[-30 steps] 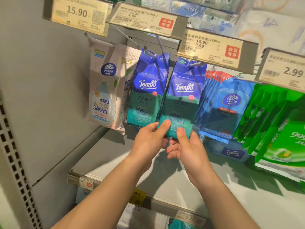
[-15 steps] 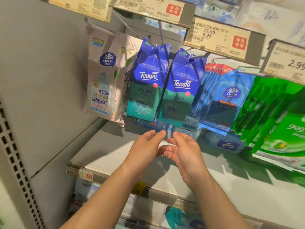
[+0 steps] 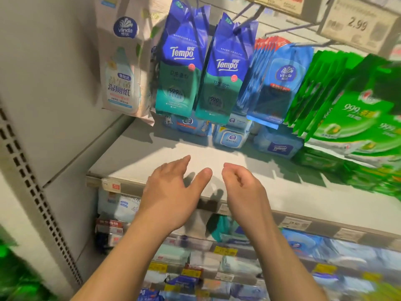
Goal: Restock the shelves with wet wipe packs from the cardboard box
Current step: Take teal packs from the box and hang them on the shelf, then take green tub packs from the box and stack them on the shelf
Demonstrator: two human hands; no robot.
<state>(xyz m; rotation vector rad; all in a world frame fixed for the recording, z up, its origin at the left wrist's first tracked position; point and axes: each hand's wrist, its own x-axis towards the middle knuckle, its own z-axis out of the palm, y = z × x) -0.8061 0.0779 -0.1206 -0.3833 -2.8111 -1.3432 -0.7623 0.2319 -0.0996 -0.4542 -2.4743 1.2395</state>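
Head view: I'm watching both hands hovering empty over shelf [image 3: 249, 170]. Left hand [image 3: 171, 192] fingers spreading wide, right hand [image 3: 243, 187] curling loosely. Two blue wipe packs [image 3: 223, 74] hanging on hooks. Cardboard box not showing; more restocking probably pending.

Left hand [image 3: 171, 192] spread — right hand [image 3: 243, 187] (loosely curled)

hands: 2 [image 3: 171, 192] | Tempo pack rows: 2 [image 3: 181, 68] | white Vinda pack: 1 [image 3: 121, 68] | price tag 2.99: 1 [image 3: 358, 25]
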